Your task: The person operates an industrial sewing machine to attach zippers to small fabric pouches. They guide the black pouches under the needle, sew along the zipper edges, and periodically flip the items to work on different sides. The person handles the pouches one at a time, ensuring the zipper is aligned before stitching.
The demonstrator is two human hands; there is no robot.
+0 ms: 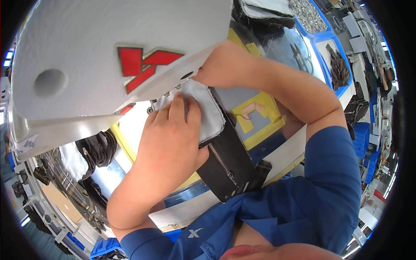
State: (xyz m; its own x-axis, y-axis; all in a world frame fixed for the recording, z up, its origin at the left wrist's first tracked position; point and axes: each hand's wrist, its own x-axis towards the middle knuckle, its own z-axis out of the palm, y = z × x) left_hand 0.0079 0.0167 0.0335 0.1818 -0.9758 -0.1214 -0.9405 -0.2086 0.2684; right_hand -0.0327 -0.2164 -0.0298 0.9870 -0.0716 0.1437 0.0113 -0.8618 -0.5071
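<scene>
A white sewing machine with a red emblem fills the upper left. Beneath its edge lies a pale grey fabric piece on a black flat piece with a silver zipper. My left hand presses down on the pale fabric, fingers lying forward and slightly bent, tips near the machine. My right hand is at the machine's underside beside the fabric's upper corner; its fingertips are hidden behind the machine.
Dark zippered pieces are piled at left. Yellow templates lie right of the fabric. Stacked pieces, scissors and blue trays with small metal parts and dark strips are at upper right.
</scene>
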